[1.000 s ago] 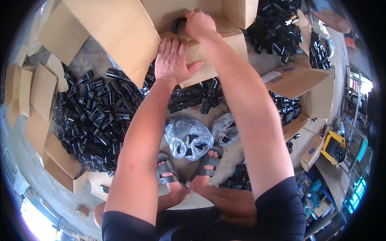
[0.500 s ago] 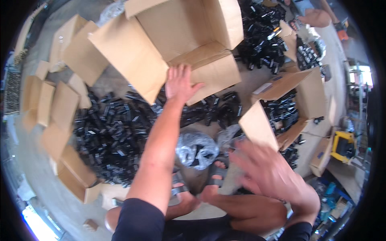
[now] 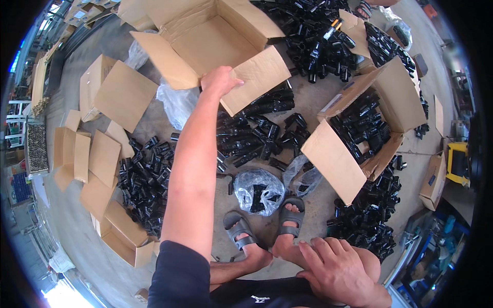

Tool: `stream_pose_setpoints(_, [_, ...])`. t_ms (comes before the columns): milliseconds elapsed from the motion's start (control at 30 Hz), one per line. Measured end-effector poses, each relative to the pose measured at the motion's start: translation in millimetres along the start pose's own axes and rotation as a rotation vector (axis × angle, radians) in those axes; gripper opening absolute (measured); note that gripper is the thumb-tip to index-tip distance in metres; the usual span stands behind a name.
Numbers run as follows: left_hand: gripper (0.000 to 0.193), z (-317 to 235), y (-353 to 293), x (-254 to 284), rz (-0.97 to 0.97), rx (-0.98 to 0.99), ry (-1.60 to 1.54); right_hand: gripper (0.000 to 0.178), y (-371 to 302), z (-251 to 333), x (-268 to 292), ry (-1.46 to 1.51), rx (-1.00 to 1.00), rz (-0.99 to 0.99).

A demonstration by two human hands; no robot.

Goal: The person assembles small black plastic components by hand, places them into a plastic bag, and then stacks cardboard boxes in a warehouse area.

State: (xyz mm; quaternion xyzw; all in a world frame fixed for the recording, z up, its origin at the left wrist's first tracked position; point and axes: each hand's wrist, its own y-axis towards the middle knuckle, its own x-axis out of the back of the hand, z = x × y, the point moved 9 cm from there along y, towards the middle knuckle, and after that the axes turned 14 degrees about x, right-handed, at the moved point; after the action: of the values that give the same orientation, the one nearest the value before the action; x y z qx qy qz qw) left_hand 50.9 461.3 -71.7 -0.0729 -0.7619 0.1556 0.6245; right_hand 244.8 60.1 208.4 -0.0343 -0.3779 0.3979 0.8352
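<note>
My left hand [image 3: 218, 82] reaches forward and grips the near edge of a large open cardboard box [image 3: 205, 43]. Its fingers bend over the rim and the thumb lies along the near flap; the fingertips are hidden inside. The box's visible inside is bare. Resting on my right knee, my right hand [image 3: 334, 267] holds nothing and its fingers are loosely spread. Between my feet and the box sits a clear plastic bag [image 3: 259, 192] with black pieces in it. Black tubular plastic parts [image 3: 257, 136] lie in a heap under and before the box's flap.
At the right, a second open box [image 3: 334, 164] contains many black parts. More heaps of parts lie at the left [image 3: 146, 185], right [image 3: 375, 215] and far side [image 3: 318, 43]. Several opened cartons [image 3: 126, 95] line the left. Clear plastic [image 3: 177, 105] lies beside the large box.
The large box has shifted away and left with my left hand still at its near edge. My right hand has dropped from the air onto my knee. The head view has also shifted.
</note>
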Motion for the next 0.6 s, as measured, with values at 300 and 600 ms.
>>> stream_pose_setpoints(300, [0.024, -30.6, -77.0, 113.9, -0.330, -0.061, -0.142, 0.063, -19.5, 36.7, 17.0, -0.113, -0.058, -0.088])
stream_pose_setpoints(600, [0.019, 67.9, -271.0, 243.4, -0.536, -0.030, -0.037, 0.063, -58.2, 45.1, -26.9, -0.225, 0.177, -0.176])
